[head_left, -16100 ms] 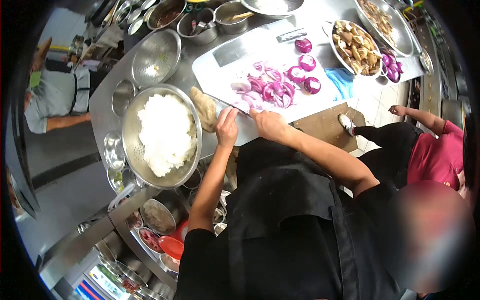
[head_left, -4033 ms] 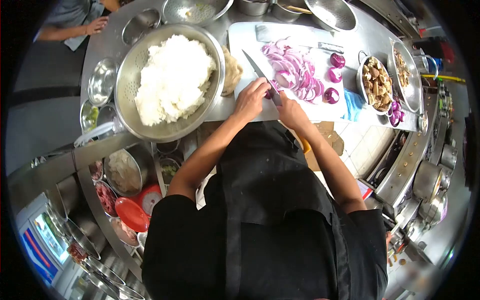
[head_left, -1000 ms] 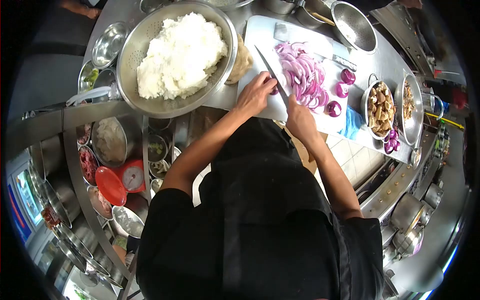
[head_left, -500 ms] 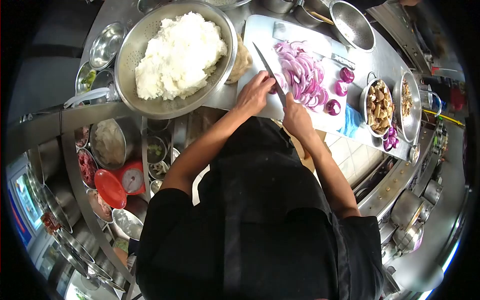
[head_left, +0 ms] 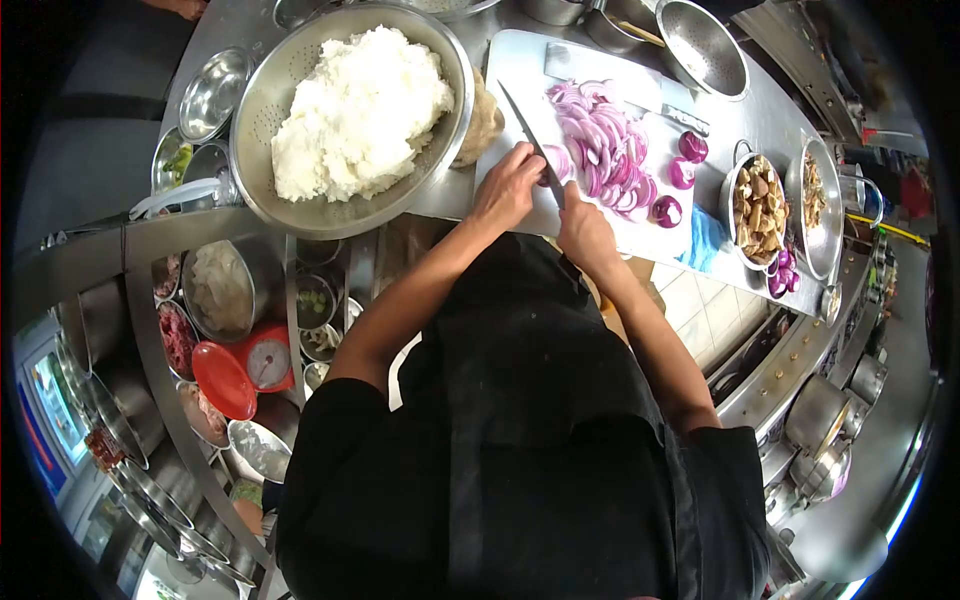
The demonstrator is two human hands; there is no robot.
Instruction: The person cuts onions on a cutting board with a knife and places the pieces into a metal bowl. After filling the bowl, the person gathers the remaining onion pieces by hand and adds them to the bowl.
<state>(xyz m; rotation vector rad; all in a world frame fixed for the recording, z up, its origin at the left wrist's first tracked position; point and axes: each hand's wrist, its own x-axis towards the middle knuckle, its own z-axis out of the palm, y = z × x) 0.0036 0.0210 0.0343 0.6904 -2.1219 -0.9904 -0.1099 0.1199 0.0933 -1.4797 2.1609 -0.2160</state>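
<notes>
Because the left hand (head_left: 506, 191) pinches an onion (head_left: 544, 181) beside the knife (head_left: 529, 135), clasped in the right hand's (head_left: 587, 235) closed grip, a rolling onion could expose fingertips.

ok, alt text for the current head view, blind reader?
A person's right hand holds a knife against a purple onion piece steadied by the left hand on a white cutting board with sliced onion; a colander of white food stands left.
</notes>
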